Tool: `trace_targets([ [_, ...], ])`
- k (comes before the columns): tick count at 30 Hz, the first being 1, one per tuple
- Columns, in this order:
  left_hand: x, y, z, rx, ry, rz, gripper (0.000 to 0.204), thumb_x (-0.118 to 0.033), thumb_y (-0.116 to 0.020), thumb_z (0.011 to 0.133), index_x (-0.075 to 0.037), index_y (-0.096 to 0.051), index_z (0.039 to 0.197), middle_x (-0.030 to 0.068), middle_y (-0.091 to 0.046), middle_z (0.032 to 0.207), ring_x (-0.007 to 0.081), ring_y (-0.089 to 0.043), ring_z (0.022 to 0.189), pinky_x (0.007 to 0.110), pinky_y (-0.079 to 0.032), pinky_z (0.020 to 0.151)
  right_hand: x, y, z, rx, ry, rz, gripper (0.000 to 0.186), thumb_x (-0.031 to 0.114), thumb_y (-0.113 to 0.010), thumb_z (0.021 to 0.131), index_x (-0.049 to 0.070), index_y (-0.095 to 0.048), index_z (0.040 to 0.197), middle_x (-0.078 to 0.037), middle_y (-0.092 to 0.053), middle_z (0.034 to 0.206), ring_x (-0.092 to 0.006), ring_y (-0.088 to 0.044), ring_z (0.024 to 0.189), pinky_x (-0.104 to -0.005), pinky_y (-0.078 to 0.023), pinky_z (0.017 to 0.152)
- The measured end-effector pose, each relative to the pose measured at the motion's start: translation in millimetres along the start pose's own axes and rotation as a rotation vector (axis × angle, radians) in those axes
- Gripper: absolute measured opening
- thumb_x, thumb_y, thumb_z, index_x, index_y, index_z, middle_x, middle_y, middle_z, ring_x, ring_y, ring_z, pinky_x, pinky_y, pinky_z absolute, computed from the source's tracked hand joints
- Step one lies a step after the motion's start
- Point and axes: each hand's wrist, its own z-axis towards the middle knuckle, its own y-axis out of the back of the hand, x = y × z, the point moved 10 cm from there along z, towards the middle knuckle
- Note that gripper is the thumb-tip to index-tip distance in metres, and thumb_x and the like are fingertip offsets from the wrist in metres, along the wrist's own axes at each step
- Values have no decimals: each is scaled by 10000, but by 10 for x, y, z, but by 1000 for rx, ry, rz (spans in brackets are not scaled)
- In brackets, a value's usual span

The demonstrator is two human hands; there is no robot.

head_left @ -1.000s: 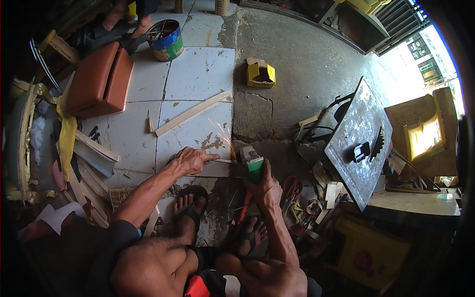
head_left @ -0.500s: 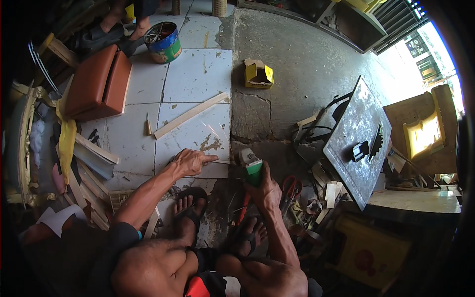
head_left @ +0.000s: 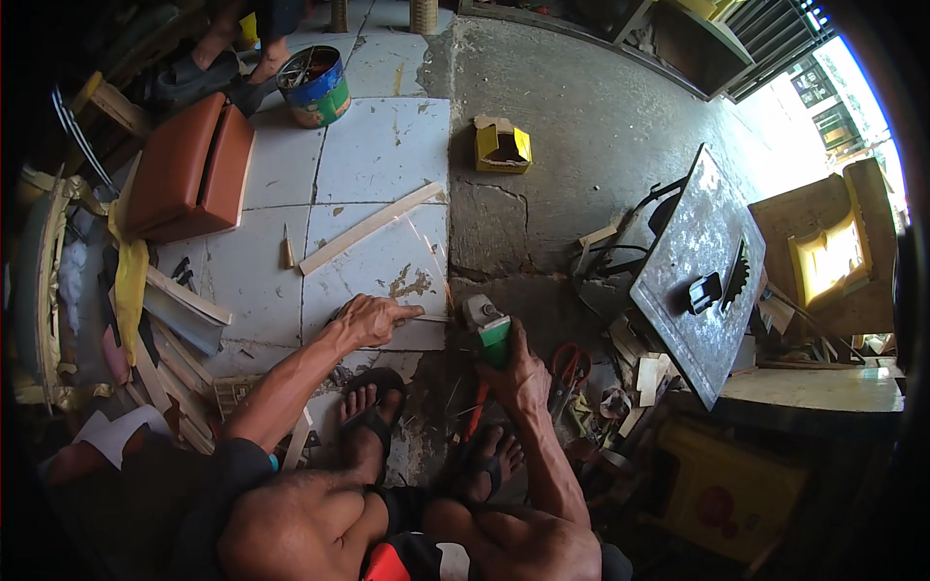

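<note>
My right hand (head_left: 515,373) is closed around a green angle grinder (head_left: 493,337) with a metal gearhead. My left hand (head_left: 370,320) has its fingers curled on a thin strip (head_left: 437,320) low over the white tiles, index finger stretched along it; what the strip is made of is hard to tell. The strip's right end meets the grinder's head, and sparks (head_left: 426,250) fly up and away from there. Beyond my hands lie a pale wooden batten (head_left: 370,229) and a small pointed tool with a light handle (head_left: 288,253). Red-handled scissors (head_left: 571,363) lie right of my right hand.
A metal table saw (head_left: 683,290) leans at right near wooden boards (head_left: 799,223). A yellow carton (head_left: 503,145) and paint bucket (head_left: 313,108) are ahead; a brown padded piece (head_left: 179,169) and scrap wood (head_left: 174,358) are left. Another person's feet (head_left: 218,48) show at upper left.
My hands keep their grips and nearly the same positions. The spray of sparks varies in shape. The surroundings have shifted slightly in view.
</note>
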Motion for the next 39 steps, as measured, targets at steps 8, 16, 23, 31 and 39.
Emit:
trace_targets([
  [8, -24, 31, 16, -14, -5, 3, 675, -38, -566, 768, -297, -687, 1379, 129, -743, 956, 338, -730, 887, 465, -577, 760, -66, -12, -24, 31, -27, -33, 977, 416, -817, 765, 185, -348, 1590, -267, -751, 1032, -468, -729, 981, -540, -573, 817],
  [16, -23, -2, 38, 11, -19, -6, 662, -38, -572, 802, -288, -664, 1408, 137, -753, 976, 342, -736, 893, 470, -582, 772, -34, 20, -83, -29, 46, -14, 989, 409, -817, 771, 173, -337, 1603, -269, -749, 1069, -468, -728, 1002, -530, -576, 837],
  [23, -37, -19, 9, 5, -23, 3, 666, -16, -553, 824, -278, -655, 1428, 146, -759, 967, 302, -658, 790, 444, -537, 692, -56, 101, -24, 8, -73, -15, 989, 404, -822, 772, 168, -339, 1602, -270, -746, 1082, -476, -721, 1010, -542, -569, 855],
  [31, -49, -12, 50, -85, -105, 26, 683, -4, -528, 848, -295, -642, 1455, 144, -770, 941, 215, -532, 613, 387, -462, 558, 16, 139, 24, 10, -26, -40, 967, 429, -807, 786, 167, -348, 1596, -269, -746, 1079, -479, -720, 1011, -547, -569, 856],
  [39, -1, -32, -8, -159, -176, 42, 681, -7, -520, 866, -299, -634, 1471, 144, -772, 915, 170, -476, 505, 362, -427, 479, 72, 77, 35, 15, 1, -52, 953, 454, -795, 788, 169, -365, 1589, -273, -749, 1063, -472, -727, 997, -543, -570, 845],
])
